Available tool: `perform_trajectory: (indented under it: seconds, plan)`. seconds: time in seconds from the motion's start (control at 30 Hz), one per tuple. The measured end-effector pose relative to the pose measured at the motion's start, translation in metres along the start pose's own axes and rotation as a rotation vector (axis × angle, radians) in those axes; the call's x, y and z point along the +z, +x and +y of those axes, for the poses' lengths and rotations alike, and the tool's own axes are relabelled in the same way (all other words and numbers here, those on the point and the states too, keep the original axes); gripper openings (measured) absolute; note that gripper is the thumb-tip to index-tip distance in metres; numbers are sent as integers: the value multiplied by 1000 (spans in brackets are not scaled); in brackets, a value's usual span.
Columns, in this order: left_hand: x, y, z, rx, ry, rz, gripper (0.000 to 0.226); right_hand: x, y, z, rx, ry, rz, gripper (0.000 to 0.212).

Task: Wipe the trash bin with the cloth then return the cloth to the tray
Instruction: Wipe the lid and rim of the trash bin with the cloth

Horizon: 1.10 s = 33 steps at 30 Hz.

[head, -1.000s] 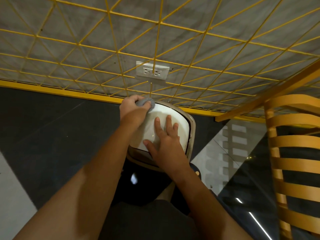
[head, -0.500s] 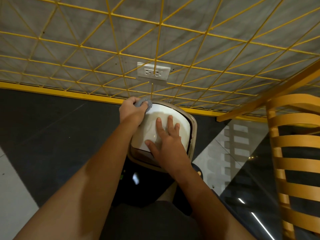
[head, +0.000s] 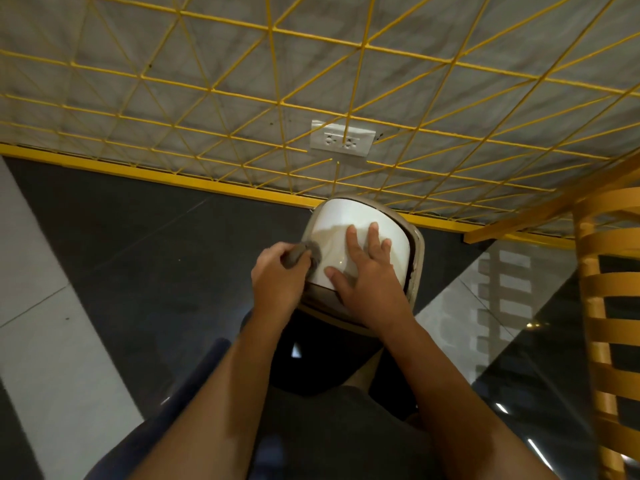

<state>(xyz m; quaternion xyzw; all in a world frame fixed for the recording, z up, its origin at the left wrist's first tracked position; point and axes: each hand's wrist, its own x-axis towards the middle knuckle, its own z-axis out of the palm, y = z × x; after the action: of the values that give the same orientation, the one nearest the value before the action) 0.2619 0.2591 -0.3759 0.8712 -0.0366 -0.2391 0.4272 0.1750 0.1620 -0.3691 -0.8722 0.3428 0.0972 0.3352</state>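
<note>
The trash bin (head: 417,251) stands on the dark floor below me, with a beige rim and a glossy white lid (head: 346,216). My left hand (head: 277,282) is closed on a small grey cloth (head: 304,256) and presses it against the left edge of the lid. My right hand (head: 367,278) lies flat on the lid with fingers spread, holding nothing. The tray is not in view.
A grey wall with a yellow wire grid (head: 277,98) and a white power socket (head: 343,138) rises just behind the bin. A yellow slatted chair (head: 609,306) stands at the right. My legs fill the lower frame.
My left hand has slid the cloth from the far left corner of the lid down along its left edge toward me. The right hand stays flat on the lid.
</note>
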Motion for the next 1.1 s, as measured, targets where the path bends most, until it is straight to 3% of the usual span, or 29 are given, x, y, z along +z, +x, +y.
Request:
perform_trajectory:
  seconds: [0.13,0.33,0.57,0.77,1.0,1.1]
  plan:
    - [7,-14,-8,105,4,83,13,1,0,0,-1,-22,5,74]
    - [2,12,-5,-145,-166,-30,6,1,1,1,-4,-15,6,74]
    - [6,-25,-19,30,-91,79,11,2,1,3,1,-49,9,74]
    - [6,-11,-16,-181,-257,60,12,2,2,2,-2,-61,14,74]
    - [11,-37,-24,-94,-225,141,7,2,1,3,-2,-90,7,74]
    - [12,-20,-25,-261,-312,108,10,1,0,2,-9,-95,6,74]
